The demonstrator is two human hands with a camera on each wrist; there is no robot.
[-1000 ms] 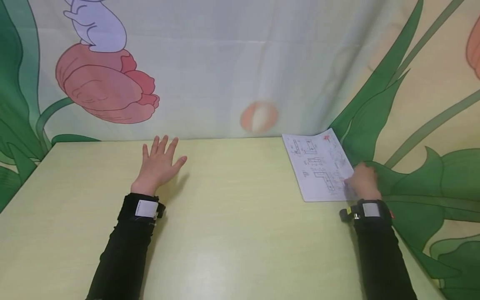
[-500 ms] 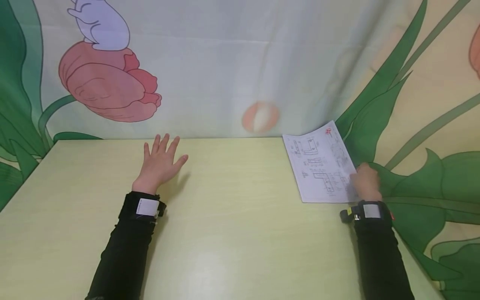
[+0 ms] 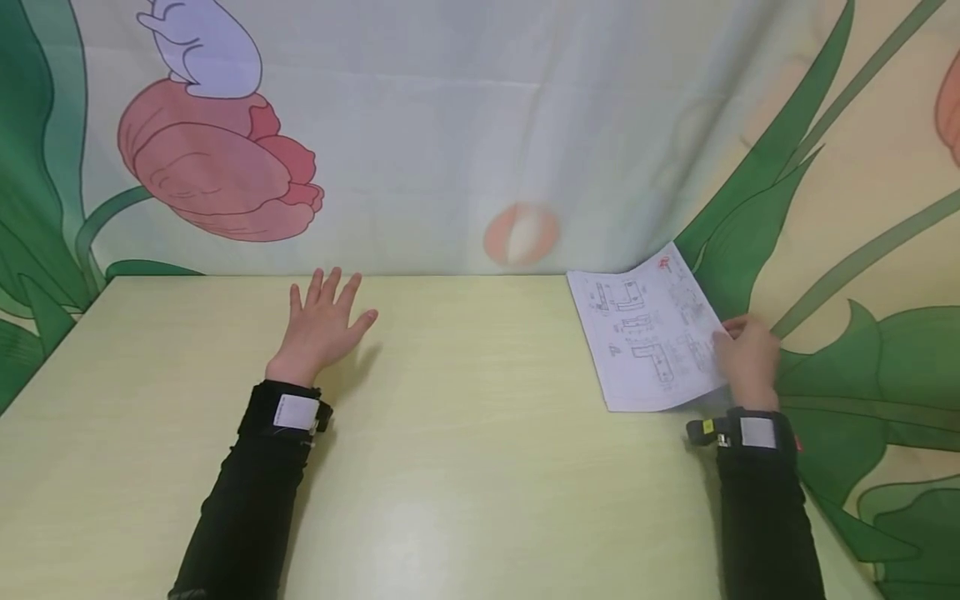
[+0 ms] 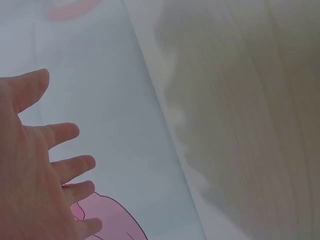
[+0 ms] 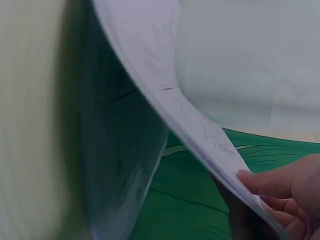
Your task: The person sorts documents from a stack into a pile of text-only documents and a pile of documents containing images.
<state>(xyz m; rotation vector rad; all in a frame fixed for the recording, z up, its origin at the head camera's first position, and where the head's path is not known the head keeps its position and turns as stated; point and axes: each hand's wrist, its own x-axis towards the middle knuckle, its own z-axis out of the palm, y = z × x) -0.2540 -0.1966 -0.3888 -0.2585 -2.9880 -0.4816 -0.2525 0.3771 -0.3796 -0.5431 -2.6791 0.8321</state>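
White paper sheets (image 3: 622, 333) printed with line drawings lie at the table's back right corner, their right side lifted and bent upward. My right hand (image 3: 750, 362) pinches that raised right edge. In the right wrist view the thumb of the right hand (image 5: 287, 187) presses on the printed face while curled fingers sit behind the paper (image 5: 175, 115); another sheet hangs apart underneath. Far to the left, my left hand (image 3: 318, 333) is spread above the table near its back edge, holding nothing. The left wrist view shows that hand (image 4: 40, 165) with fingers apart.
A pale wooden table (image 3: 465, 467) spans the view. Behind it hangs a white curtain (image 3: 420, 150) with a printed rabbit and pink flower. Green printed leaves (image 3: 840, 400) cover the cloth along the right side. Each wrist wears a black strap with a small camera.
My right hand has moved right and slightly toward me, drawing the paper's right edge up and outward, so the sheets bend more. The left hand stays almost still.
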